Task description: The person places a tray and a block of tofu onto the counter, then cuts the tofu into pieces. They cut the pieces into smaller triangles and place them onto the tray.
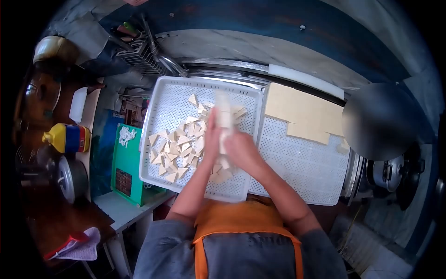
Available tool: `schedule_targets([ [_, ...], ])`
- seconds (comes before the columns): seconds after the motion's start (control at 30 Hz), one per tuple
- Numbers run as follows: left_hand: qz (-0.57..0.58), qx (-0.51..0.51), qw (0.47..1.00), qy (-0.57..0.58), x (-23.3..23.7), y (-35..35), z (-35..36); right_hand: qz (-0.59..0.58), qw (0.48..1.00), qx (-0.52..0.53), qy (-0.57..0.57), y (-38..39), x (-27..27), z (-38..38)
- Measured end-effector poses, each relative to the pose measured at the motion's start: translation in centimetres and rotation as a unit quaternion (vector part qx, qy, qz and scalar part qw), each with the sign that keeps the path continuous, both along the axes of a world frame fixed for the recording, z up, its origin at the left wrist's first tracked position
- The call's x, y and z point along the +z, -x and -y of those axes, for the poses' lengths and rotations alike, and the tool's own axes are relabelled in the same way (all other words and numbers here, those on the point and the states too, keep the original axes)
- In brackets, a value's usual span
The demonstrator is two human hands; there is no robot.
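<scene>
The pale stack (224, 116) is a long, narrow, cream-white block of what look like layered strips, blurred at its far end. It stands lengthwise over the middle of the left tray (160, 93), nearer that tray's right edge. The left hand (211, 139) lies with its fingers stretched along the stack's left side. The right hand (241, 151) is curled round its near end, so both hands clasp it between them. Small triangular pieces (174, 151) of the same pale colour lie scattered across the tray's middle and towards its near-left corner. Touching its right edge is the right tray (306, 172), with flat sheets (302, 111) in its far half. A green crate (127, 162) stands left of the left tray.
</scene>
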State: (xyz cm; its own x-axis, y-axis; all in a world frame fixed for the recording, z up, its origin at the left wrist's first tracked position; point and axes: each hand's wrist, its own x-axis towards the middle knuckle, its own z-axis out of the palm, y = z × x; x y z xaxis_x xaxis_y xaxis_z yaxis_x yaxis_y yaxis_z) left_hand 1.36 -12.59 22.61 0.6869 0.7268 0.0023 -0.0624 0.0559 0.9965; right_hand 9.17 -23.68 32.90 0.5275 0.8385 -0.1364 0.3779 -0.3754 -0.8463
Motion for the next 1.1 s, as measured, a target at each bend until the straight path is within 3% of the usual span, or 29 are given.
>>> schedule_targets([
  [0.03,0.006,0.053,0.995,0.083,0.5,0.8,-1.6,0.010,0.997,0.035,0.065,0.8,0.8,-2.5],
  [0.1,0.083,0.056,0.962,0.255,-2.7,3.9,-6.6,0.003,0.996,0.076,0.044,2.6,2.0,-5.8],
  [0.17,0.075,0.077,0.943,0.315,-5.4,6.7,-10.6,0.095,0.986,0.136,-0.006,3.7,3.5,-7.3],
  [0.23,-0.105,0.048,0.986,0.116,-3.4,8.3,-13.1,0.255,0.958,0.101,-0.084,5.7,0.9,-8.4],
  [0.33,-0.054,0.077,0.977,0.194,-2.7,9.4,-14.9,0.317,0.941,0.048,-0.109,5.9,2.7,-8.0],
  [0.37,-0.055,0.078,0.983,0.157,-0.3,8.6,-14.6,0.288,0.950,0.040,-0.116,5.2,2.2,-7.5],
  [0.47,-0.178,0.074,0.978,0.085,-1.6,9.5,-19.3,0.171,0.977,-0.032,-0.122,2.4,0.4,-5.0],
  [0.5,-0.229,0.077,0.970,0.029,-0.8,9.6,-20.0,0.026,0.977,-0.069,-0.198,1.5,-2.0,-2.9],
  [0.53,-0.242,0.072,0.968,-0.012,0.0,9.4,-20.1,-0.178,0.967,-0.150,-0.100,0.3,0.3,0.5],
  [0.57,-0.254,0.068,0.963,-0.053,0.4,9.3,-20.3,-0.165,0.949,-0.232,-0.134,-0.2,-3.7,3.0],
  [0.63,-0.254,0.035,0.958,-0.127,0.2,9.4,-20.6,-0.398,0.774,-0.400,-0.288,-0.7,-5.6,9.6],
  [0.7,-0.239,-0.019,0.953,-0.183,-1.3,9.8,-21.0,-0.449,0.667,-0.496,-0.328,-0.6,-8.3,16.3],
  [0.77,-0.245,-0.047,0.954,-0.168,-1.4,9.4,-19.4,-0.432,0.642,-0.554,-0.308,0.8,-9.4,21.1],
  [0.87,-0.274,-0.032,0.928,-0.249,-1.0,8.6,-17.0,-0.449,0.569,-0.624,-0.291,2.2,-11.5,22.6],
  [0.97,-0.268,-0.017,0.916,-0.297,-2.8,8.5,-16.5,-0.444,0.596,-0.625,-0.240,-0.5,-15.3,19.7],
  [1.1,-0.254,0.007,0.907,-0.335,-2.5,8.2,-15.6,-0.471,0.534,-0.620,-0.330,-7.0,-14.4,13.6],
])
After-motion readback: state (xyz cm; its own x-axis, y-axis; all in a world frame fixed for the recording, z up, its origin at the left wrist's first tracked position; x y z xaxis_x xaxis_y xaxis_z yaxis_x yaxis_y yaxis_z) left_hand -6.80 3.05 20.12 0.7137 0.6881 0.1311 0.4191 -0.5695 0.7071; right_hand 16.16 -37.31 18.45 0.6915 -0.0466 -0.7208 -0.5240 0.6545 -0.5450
